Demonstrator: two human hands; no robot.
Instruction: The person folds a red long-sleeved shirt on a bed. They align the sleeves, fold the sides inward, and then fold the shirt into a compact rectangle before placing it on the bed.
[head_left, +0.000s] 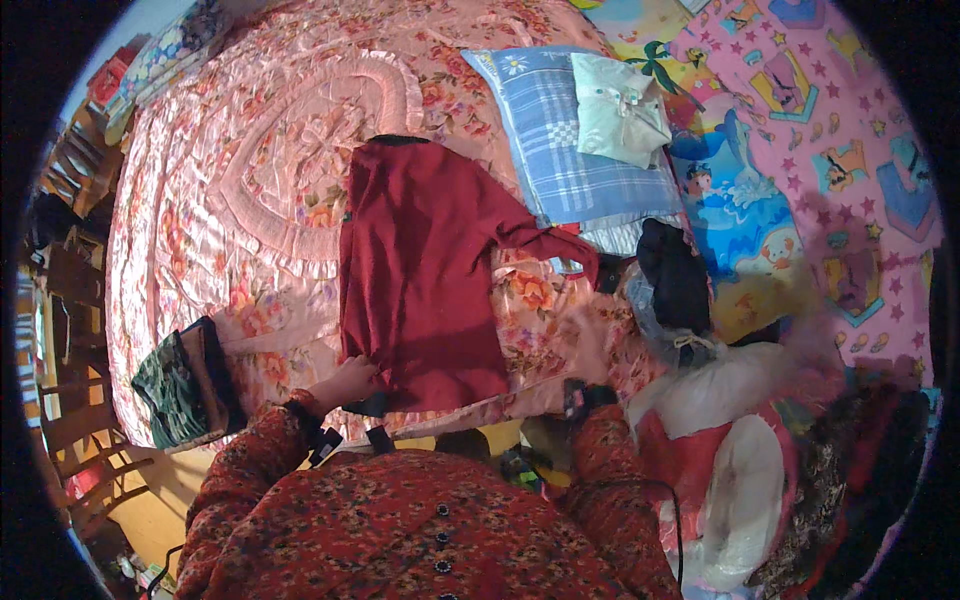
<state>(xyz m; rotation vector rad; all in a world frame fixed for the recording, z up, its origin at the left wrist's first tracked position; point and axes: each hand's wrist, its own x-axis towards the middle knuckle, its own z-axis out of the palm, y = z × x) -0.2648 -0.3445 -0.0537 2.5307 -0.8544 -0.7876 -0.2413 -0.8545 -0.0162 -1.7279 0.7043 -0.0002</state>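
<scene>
A dark red long-sleeved top (427, 277) lies on the floral bedspread in front of me, its dark collar pointing away. One sleeve stretches out to the right and ends in a dark cuff; the left side looks folded in to a straight edge. My left hand (346, 384) is at the lower left edge of the top, fingers curled on the fabric. To the right of the top, my right hand (589, 345) is blurred over the bedspread, fingers apart and holding nothing.
The pink bedspread (187, 180) has a ruffled heart. A folded dark green garment (184, 390) lies left. Right are a blue plaid pillow (547, 135) with a pale folded cloth (619, 112), a black cloth item (671, 277) and a white bundle (712, 379). Wooden chairs (75, 390) stand left.
</scene>
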